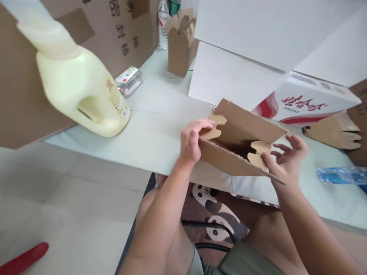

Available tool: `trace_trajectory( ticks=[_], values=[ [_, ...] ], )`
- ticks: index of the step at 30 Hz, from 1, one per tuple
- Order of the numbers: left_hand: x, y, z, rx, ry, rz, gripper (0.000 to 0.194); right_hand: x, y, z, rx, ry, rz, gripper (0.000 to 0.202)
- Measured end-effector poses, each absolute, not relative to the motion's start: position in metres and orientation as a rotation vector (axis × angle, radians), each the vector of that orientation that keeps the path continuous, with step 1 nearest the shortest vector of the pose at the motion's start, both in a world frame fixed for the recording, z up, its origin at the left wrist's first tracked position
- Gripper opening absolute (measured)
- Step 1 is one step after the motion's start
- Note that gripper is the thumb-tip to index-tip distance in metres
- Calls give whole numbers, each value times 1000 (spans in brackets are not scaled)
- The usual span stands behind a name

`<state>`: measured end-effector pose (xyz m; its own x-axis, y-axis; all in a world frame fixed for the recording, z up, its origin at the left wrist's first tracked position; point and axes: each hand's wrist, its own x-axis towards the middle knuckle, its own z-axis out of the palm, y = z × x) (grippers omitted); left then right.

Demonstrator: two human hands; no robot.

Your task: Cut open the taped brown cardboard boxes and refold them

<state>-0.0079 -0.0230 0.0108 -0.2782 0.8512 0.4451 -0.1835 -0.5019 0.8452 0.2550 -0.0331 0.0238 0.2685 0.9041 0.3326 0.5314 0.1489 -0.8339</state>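
Note:
A brown cardboard box (222, 158) with its top open stands at the front edge of the table, its two long walls raised and its notched end flaps folded inward. My left hand (191, 142) holds the left end, fingers on the notched left flap (218, 120) and thumb raised. At the other end, my right hand (288, 162) has its thumb against the right flap (257, 154), with the other fingers bent and apart outside the box. The box's inside is dark, so its contents cannot be made out.
A pale yellow jug (65, 84) stands at left, near a small clear package (129, 81). Another cardboard box (179, 53) and a water bottle (163, 25) stand behind. White cartons (229, 72), a flattened cardboard piece (332, 131) and a blue bottle (338, 175) are rightward.

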Motion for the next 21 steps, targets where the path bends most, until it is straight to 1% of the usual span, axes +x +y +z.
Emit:
trace_trajectory(
  ticks=[1, 2, 3, 5, 7, 8, 9, 13, 14, 18, 20, 21],
  values=[
    [-2, -22, 11, 1306, 899, 1851, 78, 259, -31, 18, -1454, -1352, 579, 78],
    [2, -21, 11, 1362, 921, 1844, 77, 261, -28, 12, -1393, -1312, 682, 78],
    [5, -19, 11, 1402, 956, 1835, 74, 262, -25, 6, -1355, -1274, 763, 73],
    [7, -16, 10, 1422, 1058, 1808, 61, 261, -21, -6, -1281, -1225, 827, 57],
    [8, -13, 10, 1375, 1174, 1783, 42, 258, -20, -17, -1206, -1213, 783, 40],
    [9, -13, 11, 1339, 1215, 1779, 33, 256, -21, -22, -1187, -1212, 748, 35],
    [10, -12, 12, 1292, 1250, 1802, 26, 253, -22, -27, -1183, -1217, 717, 35],
    [16, -5, 14, 1137, 1352, 1892, 10, 248, -26, -35, -1215, -1281, 637, 46],
    [18, -2, 14, 1172, 1350, 1894, 10, 249, -27, -36, -1218, -1310, 648, 48],
    [17, 10, 12, 1221, 1266, 1904, 29, 262, -31, -41, -1210, -1339, 792, 56],
    [10, 18, 12, 1105, 1221, 1955, 30, 271, -33, -43, -1228, -1298, 865, 61],
    [5, 21, 12, 1012, 1203, 1988, 29, 275, -34, -44, -1261, -1281, 900, 60]
  ],
)
